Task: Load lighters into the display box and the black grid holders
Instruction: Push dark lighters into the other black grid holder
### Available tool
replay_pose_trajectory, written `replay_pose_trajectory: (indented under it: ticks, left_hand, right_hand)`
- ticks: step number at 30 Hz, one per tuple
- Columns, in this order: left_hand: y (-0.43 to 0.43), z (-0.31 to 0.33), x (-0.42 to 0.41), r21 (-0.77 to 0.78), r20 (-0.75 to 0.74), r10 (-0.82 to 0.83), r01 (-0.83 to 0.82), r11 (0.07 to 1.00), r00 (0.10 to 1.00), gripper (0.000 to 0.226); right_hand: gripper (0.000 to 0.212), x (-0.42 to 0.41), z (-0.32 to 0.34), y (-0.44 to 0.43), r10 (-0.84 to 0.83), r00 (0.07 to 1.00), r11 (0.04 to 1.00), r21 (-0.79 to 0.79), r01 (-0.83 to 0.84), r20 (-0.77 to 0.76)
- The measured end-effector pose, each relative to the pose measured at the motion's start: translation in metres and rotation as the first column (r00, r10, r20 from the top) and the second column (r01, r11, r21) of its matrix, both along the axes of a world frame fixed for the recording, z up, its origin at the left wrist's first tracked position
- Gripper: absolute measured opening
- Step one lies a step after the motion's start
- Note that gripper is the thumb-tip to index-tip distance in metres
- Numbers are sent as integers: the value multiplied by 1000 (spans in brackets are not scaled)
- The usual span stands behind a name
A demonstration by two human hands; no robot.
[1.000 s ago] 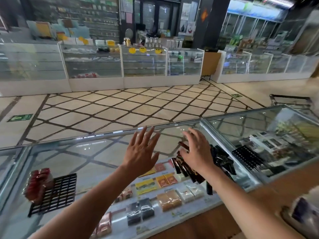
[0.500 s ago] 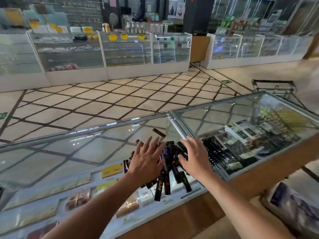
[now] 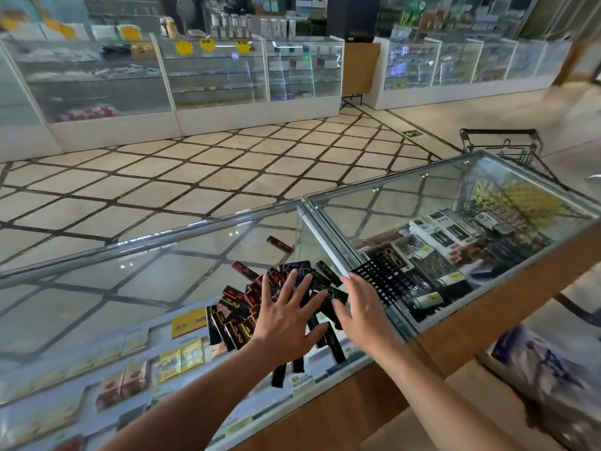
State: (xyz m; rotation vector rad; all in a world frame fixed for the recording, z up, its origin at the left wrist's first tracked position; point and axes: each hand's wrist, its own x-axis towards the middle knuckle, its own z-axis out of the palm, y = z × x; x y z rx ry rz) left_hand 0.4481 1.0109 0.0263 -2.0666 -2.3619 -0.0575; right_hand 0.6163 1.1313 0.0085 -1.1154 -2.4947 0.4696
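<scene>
Way off to the left of the left hand, some yellow packets are sitting under the glass of the counter, nothing to do with the job. Closer in, the lighters are lying in a loose heap on top of the glass. They're dark, pointing every which way, and spilling out to the left of the left hand and back toward the person. That hand is lying flat over the heap with its fingers fanned out, gripping nothing. One stray lighter is sitting alone well beyond its fingertips.

The right hand is sitting just beside the left one at the heap's right edge, fingers loose and spread, also holding nothing. Can't tell if it's actually touching the pile. Just past its fingertips to the right a black grid is lying on the counter, and its slots are looking bare as far as I can make out.

Progress-wise I'm guessing this is barely started. No lighter is standing in the grid, and I'm not seeing the display box anywhere, so pretty much all the loading is waiting to be done
</scene>
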Motion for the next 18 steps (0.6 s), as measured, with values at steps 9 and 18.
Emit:
replay_pose_trajectory:
  ticks: [9,18]
  left_hand:
    - [28,-7,20,-22,4,1,-1,1000,1000,76]
    - [75,-10,23,-19,6,144,-143,989,990,71]
  right_hand:
    - [44,24,-8,53,85,993,995,50,-89,79]
    - [53,45,-15,153,462,867,848,193,-493,187]
